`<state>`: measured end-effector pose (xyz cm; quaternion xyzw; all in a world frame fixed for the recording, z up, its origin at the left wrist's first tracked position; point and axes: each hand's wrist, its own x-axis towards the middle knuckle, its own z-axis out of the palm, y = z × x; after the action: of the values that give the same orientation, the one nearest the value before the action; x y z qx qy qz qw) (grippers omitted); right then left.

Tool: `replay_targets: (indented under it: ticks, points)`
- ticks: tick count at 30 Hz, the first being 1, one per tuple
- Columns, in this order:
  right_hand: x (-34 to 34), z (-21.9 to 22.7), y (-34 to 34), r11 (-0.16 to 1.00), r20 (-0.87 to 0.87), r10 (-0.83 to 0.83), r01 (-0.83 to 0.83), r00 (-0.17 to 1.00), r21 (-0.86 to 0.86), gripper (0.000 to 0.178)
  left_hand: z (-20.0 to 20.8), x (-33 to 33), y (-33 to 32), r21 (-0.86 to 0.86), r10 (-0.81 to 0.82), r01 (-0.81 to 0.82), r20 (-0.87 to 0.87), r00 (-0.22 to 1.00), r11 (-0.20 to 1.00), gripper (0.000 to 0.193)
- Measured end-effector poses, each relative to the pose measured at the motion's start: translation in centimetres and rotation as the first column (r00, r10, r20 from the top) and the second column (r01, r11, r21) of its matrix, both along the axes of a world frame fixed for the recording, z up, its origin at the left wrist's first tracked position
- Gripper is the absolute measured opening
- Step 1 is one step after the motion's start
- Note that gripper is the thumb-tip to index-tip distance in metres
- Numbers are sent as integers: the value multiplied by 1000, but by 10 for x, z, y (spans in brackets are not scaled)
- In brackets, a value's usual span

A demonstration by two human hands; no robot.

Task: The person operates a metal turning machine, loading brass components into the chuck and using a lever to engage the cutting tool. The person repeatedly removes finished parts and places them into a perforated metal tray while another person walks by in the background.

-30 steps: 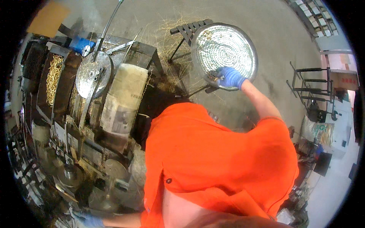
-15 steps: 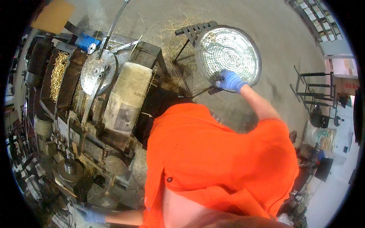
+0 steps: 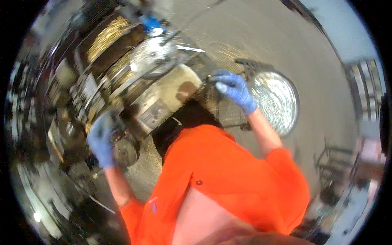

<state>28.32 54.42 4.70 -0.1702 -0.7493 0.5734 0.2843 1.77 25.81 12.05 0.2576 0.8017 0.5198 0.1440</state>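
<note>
Both gloved hands were up at the machine: the right hand (image 3: 234, 90) pinched a thin metal piece just beside the perforated round tray (image 3: 277, 102), while the left hand (image 3: 101, 141) curled near a small wheel (image 3: 125, 152); blur hid whether it gripped anything. Loose straw (image 3: 104, 36) and a spinning-looking disc (image 3: 153, 57) nearby could probably snag a glove.

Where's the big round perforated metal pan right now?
In the head view the round perforated metal pan sits upper right on the grey floor, just right of the blue-gloved right hand and beside the machine.
</note>
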Motion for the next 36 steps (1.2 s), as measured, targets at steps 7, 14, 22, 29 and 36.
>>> replay_targets:
  ticks: [7, 14, 22, 29, 36]
  points:
    - [-119, 55, -73, 740, -108, 403, -254, 909, 623, 32, -30, 32, 65, 281, -429, 351, 301, 852, 893, 32]
    - [-139, 56, -84, 666, -2, 487, -370, 873, 648, 23, -36, 25, 43, 288, -380, 276, 423, 822, 917, 28]
    - [-159, 58, -83, 494, 170, 550, -483, 818, 723, 19, -46, 10, 34, 238, -378, 314, 311, 872, 919, 23]
    - [-197, 71, -97, 238, 325, 613, -560, 720, 793, 16, -54, -4, 23, 202, -233, 178, 299, 925, 963, 24]
    - [-256, 77, -134, -59, 442, 686, -561, 578, 826, 15, -55, -23, -39, 307, -81, 21, 183, 980, 952, 24]
